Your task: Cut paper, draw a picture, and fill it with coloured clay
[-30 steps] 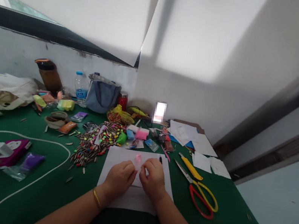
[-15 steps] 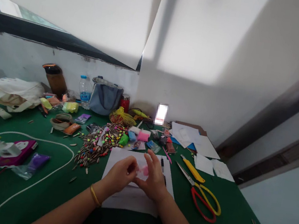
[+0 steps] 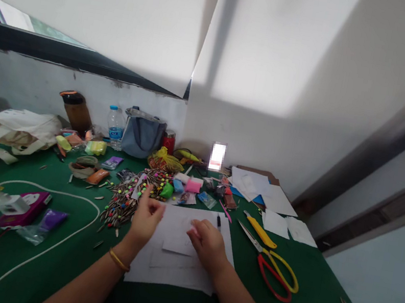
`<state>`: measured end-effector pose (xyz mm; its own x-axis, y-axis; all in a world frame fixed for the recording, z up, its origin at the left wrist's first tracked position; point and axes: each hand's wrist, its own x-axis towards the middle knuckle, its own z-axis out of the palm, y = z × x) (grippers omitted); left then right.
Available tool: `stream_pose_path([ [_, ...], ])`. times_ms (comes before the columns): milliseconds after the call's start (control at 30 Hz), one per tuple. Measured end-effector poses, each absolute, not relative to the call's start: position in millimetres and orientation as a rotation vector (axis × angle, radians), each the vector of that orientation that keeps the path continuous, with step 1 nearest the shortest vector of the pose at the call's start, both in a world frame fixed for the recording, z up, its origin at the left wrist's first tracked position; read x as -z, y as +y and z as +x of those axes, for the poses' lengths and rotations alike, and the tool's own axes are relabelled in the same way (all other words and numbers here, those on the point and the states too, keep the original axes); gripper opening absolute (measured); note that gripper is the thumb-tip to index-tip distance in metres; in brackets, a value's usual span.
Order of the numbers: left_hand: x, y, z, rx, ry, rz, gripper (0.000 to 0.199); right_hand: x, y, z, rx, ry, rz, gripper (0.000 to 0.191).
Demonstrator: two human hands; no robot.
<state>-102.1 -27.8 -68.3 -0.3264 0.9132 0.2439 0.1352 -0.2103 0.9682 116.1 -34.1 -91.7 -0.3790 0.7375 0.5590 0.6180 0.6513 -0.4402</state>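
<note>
My right hand [image 3: 208,244] is closed over the right side of the white paper [image 3: 142,265], its fingers curled round a piece of pink clay [image 3: 195,231]. Only a little of the clay shows between the fingers. My left hand [image 3: 146,219], with a gold bangle at the wrist, is raised at the paper's left edge, nothing visible in it. One finger points up and the others are bent but apart. Just beyond it lies a heap of dark striped seeds with small coloured balls [image 3: 126,203]. A smaller paper piece [image 3: 175,245] rests on the sheet between the hands.
Scissors [image 3: 261,250], a yellow cutter [image 3: 261,230] and a black pen [image 3: 218,222] lie to the right. Behind the paper are pink [image 3: 192,186] and green clay lumps [image 3: 167,190]. At left, a white cable [image 3: 68,230] curves round a purple box [image 3: 35,209]; bags and bottles line the wall.
My hands have moved apart. The left has gone left towards the seed heap, while the right has closed round the pink clay that was between both hands.
</note>
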Motion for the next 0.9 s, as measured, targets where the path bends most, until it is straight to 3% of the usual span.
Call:
stream_pose_path([
  [133, 50.5, -11.8, -137.9, -1.853, 1.406, 0.888, 0.095, 91.5, -34.9, 115.4, -0.186, -2.096, -1.051, 0.028],
  [267, 29.0, 1.2, -163.6, -1.980, 1.482, 0.827, 0.092, 87.8, -36.2, 112.8, -0.169, -2.117, -1.058, 0.032],
  [333, 26.4, 2.5, -160.4, -2.001, 1.495, 0.839, 0.080, 86.9, -36.1, 112.2, -0.163, -2.101, -1.058, 0.034],
  [467, 43.7, -12.5, -118.7, -1.694, 1.440, 1.238, 0.029, 87.9, -35.2, 112.2, -0.156, -2.074, -1.065, 0.032],
  [600, 68.1, -36.8, -71.1, -1.235, 1.256, 1.681, 0.013, 92.0, -33.8, 113.4, -0.118, -2.087, -1.042, 0.031],
  [733, 76.9, -39.8, -61.6, -1.184, 1.231, 1.726, 0.009, 97.6, -30.8, 114.2, -0.135, -2.093, -1.029, 0.030],
  [900, 77.3, -25.2, -76.8, -1.159, 1.175, 1.779, 0.027, 102.9, -26.4, 111.9, -0.303, -1.960, -0.925, 0.040],
])
